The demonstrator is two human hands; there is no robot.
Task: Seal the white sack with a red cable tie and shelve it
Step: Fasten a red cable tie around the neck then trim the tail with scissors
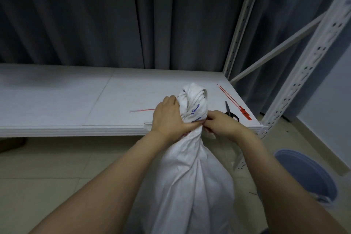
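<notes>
A white sack [190, 176] with blue print stands on the floor in front of the white shelf [76, 100], its neck twisted into a bunch that rises above the shelf edge. My left hand [168, 118] is wrapped around the neck. A red cable tie [141, 110] sticks out to the left from behind that hand. My right hand [220, 123] pinches the tie's other end against the neck on the right side. Where the tie circles the neck is hidden by my fingers.
Black-handled scissors [230, 113] and spare red cable ties [233, 101] lie on the shelf's right end. White slotted uprights [303, 74] rise at the right. A blue bucket [307, 175] sits on the tiled floor at lower right. Dark curtains hang behind.
</notes>
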